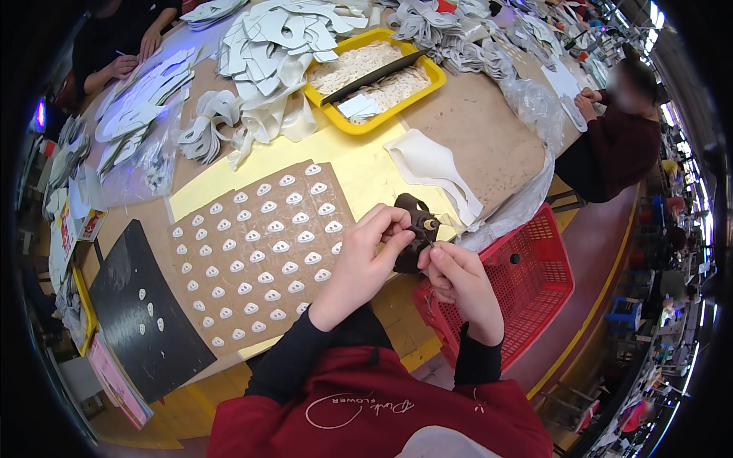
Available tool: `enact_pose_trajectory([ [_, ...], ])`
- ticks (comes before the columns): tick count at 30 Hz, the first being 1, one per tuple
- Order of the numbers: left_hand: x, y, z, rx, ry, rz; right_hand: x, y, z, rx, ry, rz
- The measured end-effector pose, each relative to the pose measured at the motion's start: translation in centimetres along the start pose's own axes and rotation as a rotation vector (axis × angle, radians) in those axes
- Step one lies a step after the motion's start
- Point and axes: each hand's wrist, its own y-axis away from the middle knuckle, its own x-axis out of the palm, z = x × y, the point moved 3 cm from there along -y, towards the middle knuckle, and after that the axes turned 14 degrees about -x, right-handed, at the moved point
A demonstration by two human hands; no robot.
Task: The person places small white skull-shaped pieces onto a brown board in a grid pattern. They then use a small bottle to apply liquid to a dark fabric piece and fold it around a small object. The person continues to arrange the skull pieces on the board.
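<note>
My left hand [365, 258] and my right hand [458, 281] meet at the table's near edge, both gripping a dark brown shaped piece [416, 229] with a small round pale part on it. The left fingers pinch its upper left side. My right fingers hold its lower right edge. Just left of my hands lies a brown board [259, 252] covered with several rows of small white oval pieces. A white cut piece [435, 168] rests on the yellow sheet [359, 168] beyond the hands.
A red plastic basket [534, 282] stands below the table edge at right. A yellow tray [374, 76] with pale strips sits farther back among heaps of white cut pieces [275, 38]. A black mat [141, 313] lies at left. Other people sit at far left and right.
</note>
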Motion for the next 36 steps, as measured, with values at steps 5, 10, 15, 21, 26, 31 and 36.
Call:
enact_pose_trajectory([
  [5, 1.6, 1.2, 1.0, -0.002, 0.092, -0.092, -0.1, -0.3, 0.6, 0.017, 0.061, -0.034],
  [10, 3.1, 2.1, 0.8, 0.067, 0.065, -0.222, 0.0, -0.2, 1.2, 0.049, 0.083, -0.087],
  [15, 3.7, 2.2, 1.0, 0.034, 0.139, -0.215, -0.7, -0.2, 0.1, -0.006, -0.018, -0.117],
  [21, 3.7, 2.2, 1.7, -0.006, 0.249, -0.195, -0.6, -0.4, -0.3, -0.061, -0.047, -0.102],
  [26, 3.8, 2.2, 1.8, -0.004, 0.228, -0.191, -1.1, -0.1, 0.0, 0.016, -0.101, -0.044],
  [31, 3.8, 2.2, 1.8, 0.025, 0.188, -0.19, -1.6, -0.4, -0.2, -0.002, -0.052, -0.059],
  [36, 3.7, 2.2, 1.9, -0.001, 0.245, -0.185, -1.2, -0.8, 0.3, -0.073, 0.061, -0.06],
])
